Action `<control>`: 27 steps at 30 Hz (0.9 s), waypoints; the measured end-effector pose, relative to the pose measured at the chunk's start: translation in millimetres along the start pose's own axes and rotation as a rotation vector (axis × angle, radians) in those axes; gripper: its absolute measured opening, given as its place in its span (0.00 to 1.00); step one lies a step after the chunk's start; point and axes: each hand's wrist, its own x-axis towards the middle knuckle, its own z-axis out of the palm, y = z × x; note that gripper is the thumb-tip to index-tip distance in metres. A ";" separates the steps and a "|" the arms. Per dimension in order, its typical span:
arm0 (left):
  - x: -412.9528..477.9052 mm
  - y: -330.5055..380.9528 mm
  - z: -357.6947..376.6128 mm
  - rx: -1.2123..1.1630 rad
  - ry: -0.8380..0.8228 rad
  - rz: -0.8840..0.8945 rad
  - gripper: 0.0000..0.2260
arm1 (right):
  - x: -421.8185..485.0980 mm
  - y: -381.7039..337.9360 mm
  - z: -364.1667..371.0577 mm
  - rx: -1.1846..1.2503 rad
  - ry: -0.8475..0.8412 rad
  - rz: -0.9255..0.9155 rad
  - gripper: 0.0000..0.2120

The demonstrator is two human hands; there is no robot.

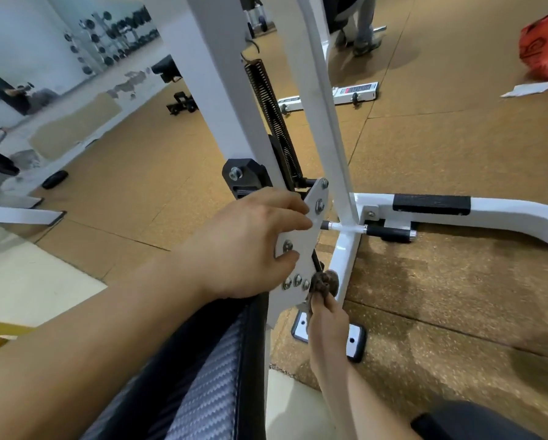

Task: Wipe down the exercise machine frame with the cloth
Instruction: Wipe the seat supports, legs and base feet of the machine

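Note:
The white exercise machine frame (333, 160) rises through the middle of the head view, with a bolted white bracket plate (301, 246) low on it. My left hand (250, 246) grips that plate, fingers curled over its upper edge and thumb near a bolt. Below and to the right, my right hand (325, 322) pinches a small dark brown cloth (323, 282), bunched into a ball and pressed against the lower white post beside the plate's bottom bolts. Part of the cloth is hidden in my fingers.
A padded black and grey seat (209, 385) lies under my left forearm. A black spring (272, 115) runs along the frame. The white base bar (504, 211) curves right over cork floor. A person's legs (364, 23) stand far back; an orange bag (545, 49) lies top right.

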 end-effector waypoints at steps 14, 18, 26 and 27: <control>62.4 6.4 35.8 0.760 -0.523 0.219 0.30 | 31.9 38.1 2.4 0.198 0.124 0.066 0.16; 68.7 6.7 47.1 0.832 -0.622 0.288 0.32 | 54.5 54.6 -7.3 0.187 0.125 0.144 0.18; 79.3 8.3 64.1 0.851 -0.706 0.379 0.31 | 51.3 33.6 8.3 0.220 0.150 0.032 0.15; 80.5 8.7 66.7 0.855 -0.706 0.402 0.30 | 39.3 38.5 10.3 0.184 0.091 -0.084 0.21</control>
